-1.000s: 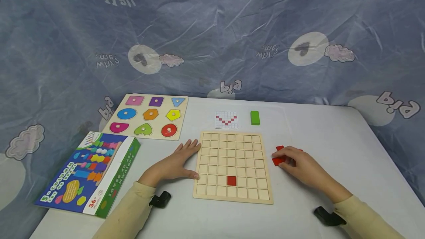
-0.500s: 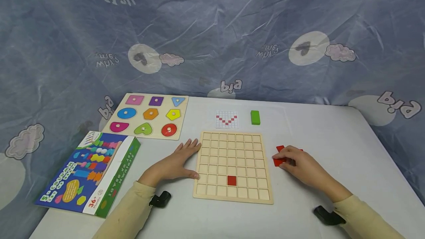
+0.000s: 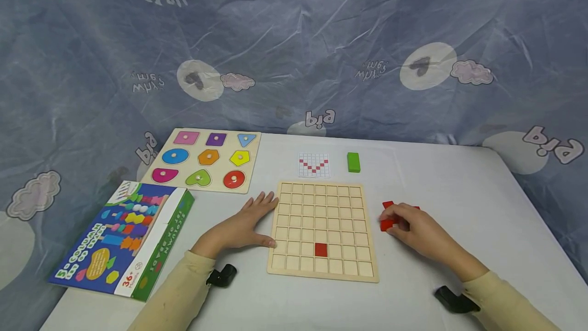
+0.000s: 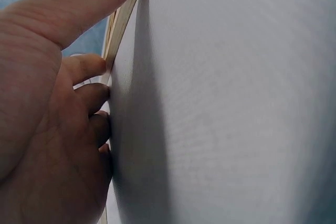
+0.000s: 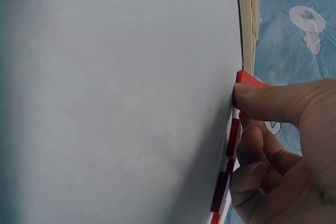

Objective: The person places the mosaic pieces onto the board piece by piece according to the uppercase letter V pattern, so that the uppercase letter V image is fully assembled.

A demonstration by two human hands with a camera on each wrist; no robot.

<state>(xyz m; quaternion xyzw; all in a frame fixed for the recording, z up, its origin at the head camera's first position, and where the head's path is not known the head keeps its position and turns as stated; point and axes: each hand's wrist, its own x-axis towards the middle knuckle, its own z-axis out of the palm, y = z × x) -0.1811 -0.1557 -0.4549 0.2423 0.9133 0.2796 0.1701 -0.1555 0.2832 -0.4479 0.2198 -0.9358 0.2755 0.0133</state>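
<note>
A wooden grid board (image 3: 323,276) lies on the white table, with one red square tile (image 3: 321,250) in a cell of its second row from the front. My left hand (image 3: 241,226) is spread, its thumb and fingertips touching the board's left edge. To the right of the board, my right hand (image 3: 413,226) pinches a red tile (image 5: 247,78) between thumb and finger, low over the table. Several more red tiles (image 5: 234,137) lie behind and under that hand, partly hidden by its fingers in the head view.
Behind the board lie a small card (image 3: 314,165) with a red V pattern and a green block (image 3: 353,162). At the left are a shape puzzle board (image 3: 216,168) with knobbed pieces and a blue-green box (image 3: 126,239). A patterned cloth (image 3: 294,55) hangs at the back.
My right hand's fingertips and the red tile they pinch have shifted slightly right, away from the board. My left hand stays at the board's edge.
</note>
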